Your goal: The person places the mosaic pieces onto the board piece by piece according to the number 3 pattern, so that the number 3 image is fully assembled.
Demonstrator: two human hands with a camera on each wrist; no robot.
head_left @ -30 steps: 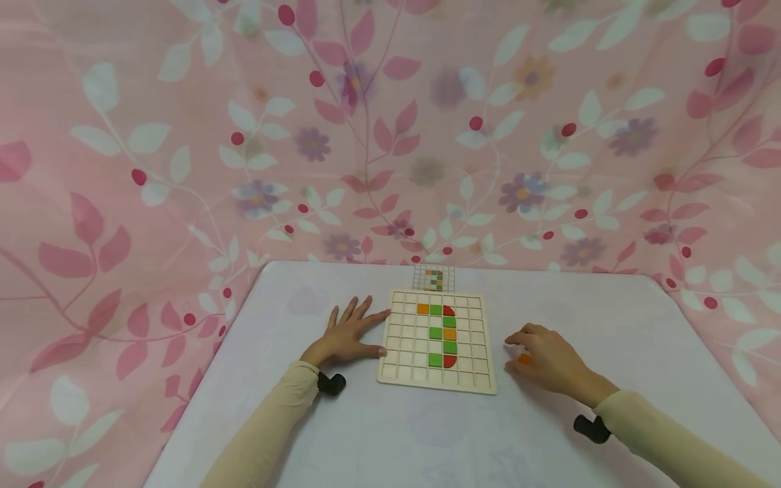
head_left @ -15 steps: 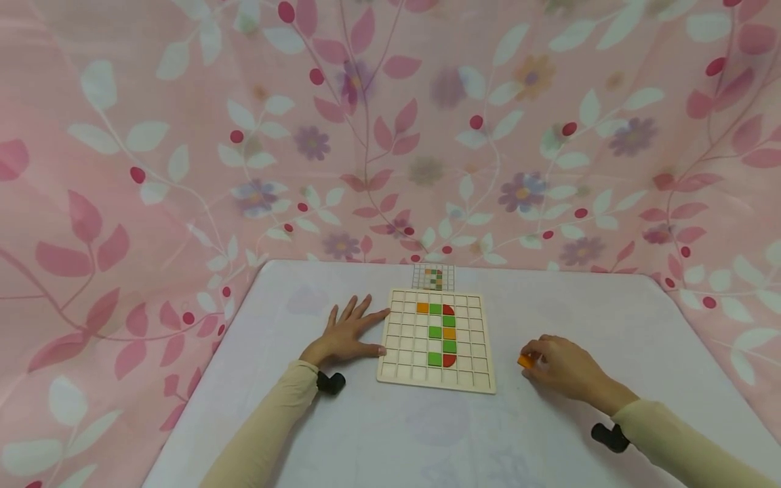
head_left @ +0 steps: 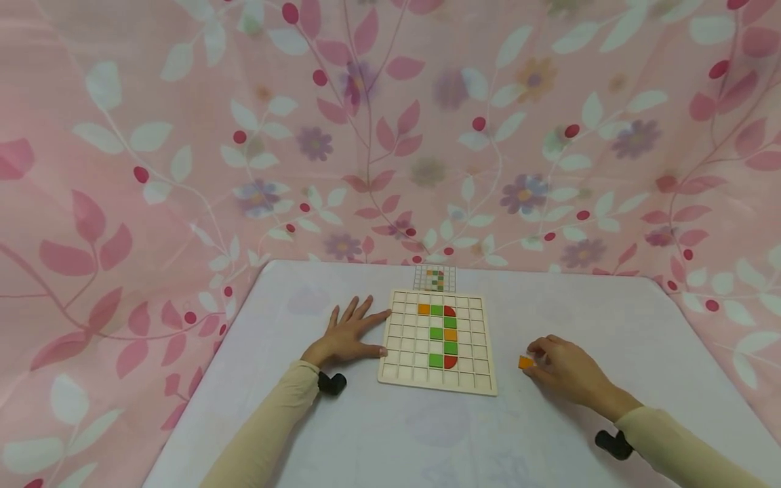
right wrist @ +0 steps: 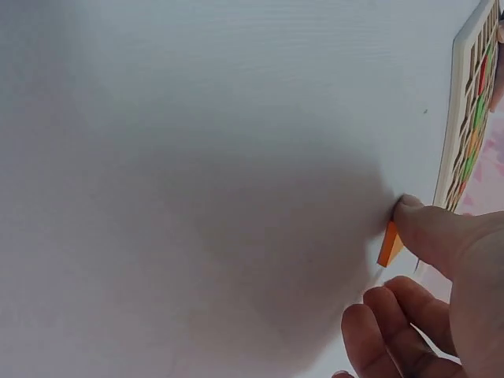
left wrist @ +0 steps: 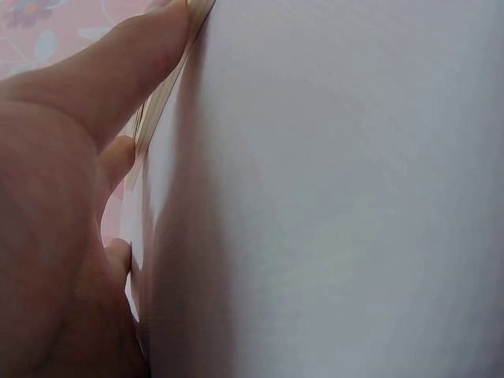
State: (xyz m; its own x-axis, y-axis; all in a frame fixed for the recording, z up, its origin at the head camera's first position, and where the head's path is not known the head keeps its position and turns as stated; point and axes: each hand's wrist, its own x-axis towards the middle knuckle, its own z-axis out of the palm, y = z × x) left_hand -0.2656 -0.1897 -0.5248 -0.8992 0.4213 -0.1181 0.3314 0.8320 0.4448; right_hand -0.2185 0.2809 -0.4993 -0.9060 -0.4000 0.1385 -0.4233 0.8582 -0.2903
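Note:
My left hand (head_left: 348, 339) lies with spread fingers at the left edge of the wooden grid board (head_left: 403, 371); in the left wrist view its thumb (left wrist: 150, 47) touches the board's edge. To the right of the board, my right hand (head_left: 567, 369) is beside an orange tile (head_left: 525, 362). Its thumb (right wrist: 417, 220) touches the tile in the right wrist view, while the other fingers are bent and a gap shows between them and the tile. Green tiles (head_left: 436, 333), orange ones and red rounded ones (head_left: 449, 361) sit in the board's cells.
Behind the board lies a small pattern card (head_left: 434, 278) printed with a coloured grid. A white cloth (head_left: 342, 434) covers the table, and a pink floral curtain (head_left: 390, 135) hangs behind it. Each wrist wears a black camera (head_left: 332, 384).
My right hand has moved right and slightly towards me, its fingers drawn in near the orange tile. That tile has hardly moved. My left hand and the board stay put.

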